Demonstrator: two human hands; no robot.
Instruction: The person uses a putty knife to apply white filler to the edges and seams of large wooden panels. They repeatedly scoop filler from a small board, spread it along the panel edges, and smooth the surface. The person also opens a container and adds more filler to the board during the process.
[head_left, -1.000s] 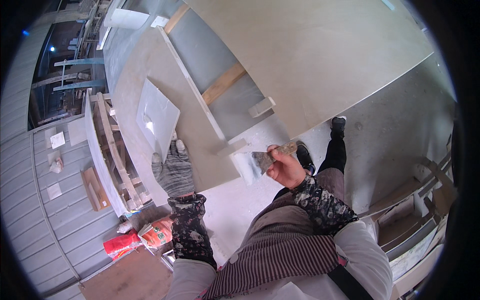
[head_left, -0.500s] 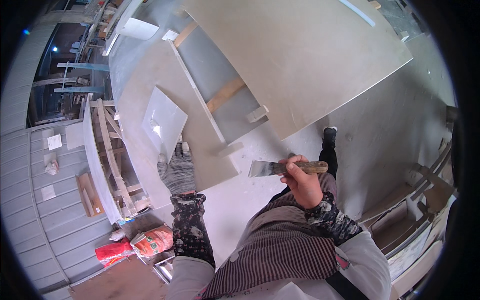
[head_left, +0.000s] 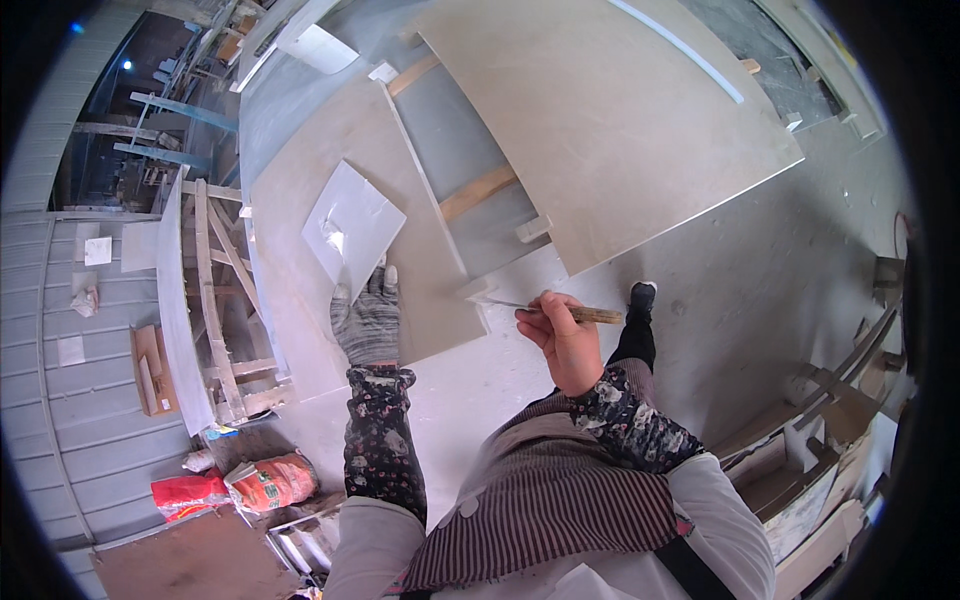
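Change: the scraper [head_left: 597, 315] is turning in the right hand [head_left: 568, 345]. Half a second ago its blade [head_left: 508, 303] was showing a broad face; now it is showing almost edge-on, as a thin line. Right bare fingers are closing narrowly around it, the handle sticking out rightward past them and the blade pointing leftward. Just beyond the blade, a pale block [head_left: 480, 289] is sitting at the near sheet's corner; cannot tell whether they are touching.

Unchanged: the left hand [head_left: 368, 325], in a grey glove, is gripping the near corner of the white plate [head_left: 365, 215], thumb on the left side, fingers on the right. The plate is extending ahead of those fingertips, over the near beige sheet [head_left: 425, 300]; cannot tell whether it is resting there. A bright patch is showing on it, shine or paste unclear.

Meaning, as judged: the blade is staying well apart from the plate, so the two are not working against each other at this instant.
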